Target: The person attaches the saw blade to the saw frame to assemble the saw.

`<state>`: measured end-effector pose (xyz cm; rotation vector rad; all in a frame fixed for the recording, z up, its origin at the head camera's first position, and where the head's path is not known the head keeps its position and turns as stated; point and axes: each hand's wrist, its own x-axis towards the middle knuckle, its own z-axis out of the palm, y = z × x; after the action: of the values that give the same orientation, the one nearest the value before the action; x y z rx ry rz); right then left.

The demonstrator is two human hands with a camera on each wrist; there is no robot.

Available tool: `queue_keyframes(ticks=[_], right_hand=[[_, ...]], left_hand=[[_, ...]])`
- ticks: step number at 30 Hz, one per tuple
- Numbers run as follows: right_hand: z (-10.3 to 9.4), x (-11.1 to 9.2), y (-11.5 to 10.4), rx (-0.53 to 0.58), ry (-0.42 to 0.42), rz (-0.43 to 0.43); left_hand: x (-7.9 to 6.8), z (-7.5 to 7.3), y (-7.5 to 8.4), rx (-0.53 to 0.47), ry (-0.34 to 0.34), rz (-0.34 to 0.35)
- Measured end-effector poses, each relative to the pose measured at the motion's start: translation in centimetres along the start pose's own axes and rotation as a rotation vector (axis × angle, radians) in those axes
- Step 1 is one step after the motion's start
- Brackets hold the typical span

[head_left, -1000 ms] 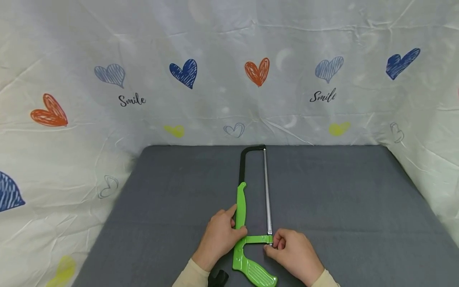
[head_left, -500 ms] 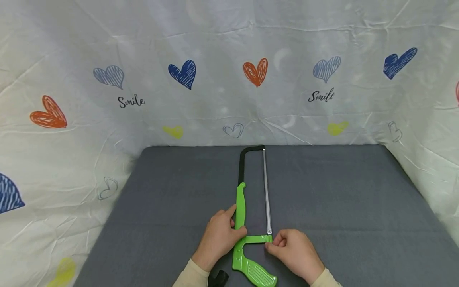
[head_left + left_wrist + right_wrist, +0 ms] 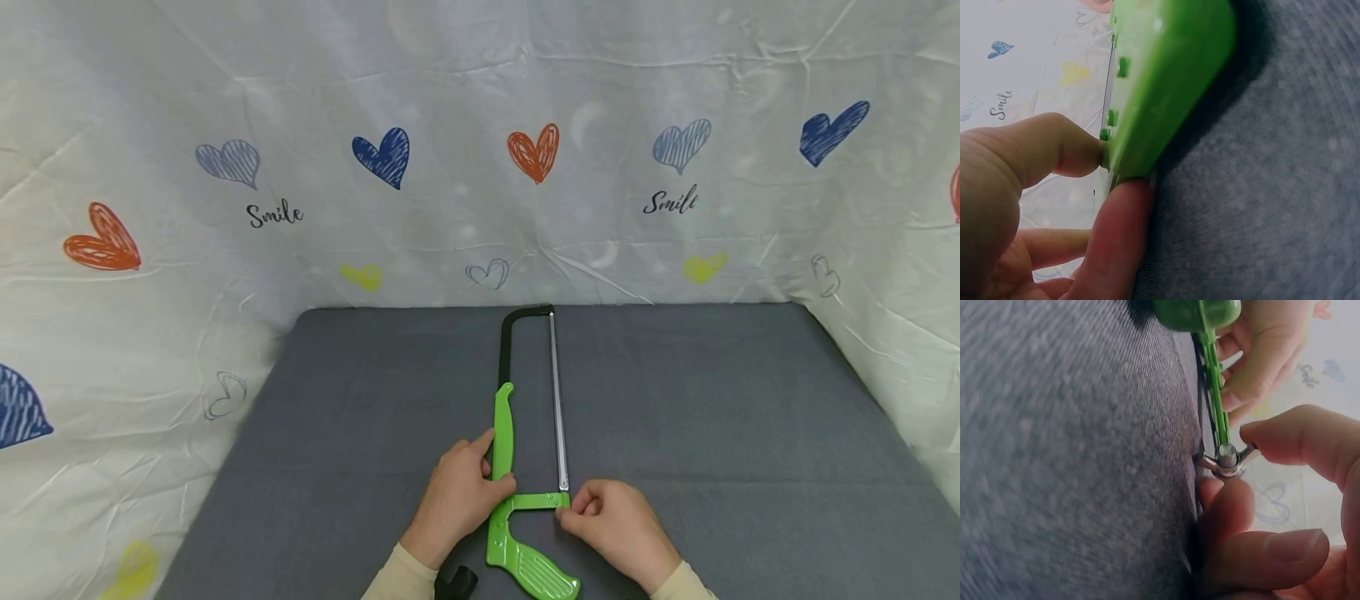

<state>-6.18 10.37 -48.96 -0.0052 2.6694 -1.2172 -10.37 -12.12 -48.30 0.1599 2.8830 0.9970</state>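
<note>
A hacksaw (image 3: pixel 504 437) with a green handle and black front bow lies flat on the grey cloth, its blade (image 3: pixel 558 400) on the right side. My left hand (image 3: pixel 456 493) grips the green frame between thumb and fingers, which the left wrist view shows close up. At the near end of the blade, my right hand (image 3: pixel 621 525) pinches a metal wing nut (image 3: pixel 1227 461). In the right wrist view, the thumb touches one wing and a finger lies under the nut, on the end of a threaded bolt. From the head view the nut is hidden by the fingers.
A black curved object (image 3: pixel 456 582) lies partly in view at the bottom edge, beside the left sleeve. Grey cloth (image 3: pixel 712 400) covers the table. Behind and beside it hangs a white sheet (image 3: pixel 450 67) printed with hearts.
The right thumb and fingertips have shifted slightly at the wing nut, and a metal tip seen earlier below the frame is now covered. The left hand and hacksaw stay put.
</note>
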Motion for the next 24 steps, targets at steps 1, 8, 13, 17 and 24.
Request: queue_keyframes(ticks=[1, 8, 13, 17, 24], right_hand=[[0.0, 0.0, 0.1, 0.006, 0.001, -0.001], [0.1, 0.4, 0.5, 0.063, -0.031, -0.096], [0.1, 0.5, 0.5, 0.074, -0.051, -0.119], [0.0, 0.6, 0.6, 0.080, -0.052, -0.138], [-1.2, 0.9, 0.9, 0.091, -0.154, -0.156]], left_hand=[[0.0, 0.0, 0.0, 0.000, -0.003, -0.004], [-0.1, 0.0, -0.2, -0.011, -0.007, -0.012], [-0.2, 0.0, -0.2, -0.005, -0.006, -0.012], [-0.1, -0.1, -0.1, -0.004, -0.001, -0.012], [0.1, -0.3, -0.2, -0.019, -0.037, -0.026]])
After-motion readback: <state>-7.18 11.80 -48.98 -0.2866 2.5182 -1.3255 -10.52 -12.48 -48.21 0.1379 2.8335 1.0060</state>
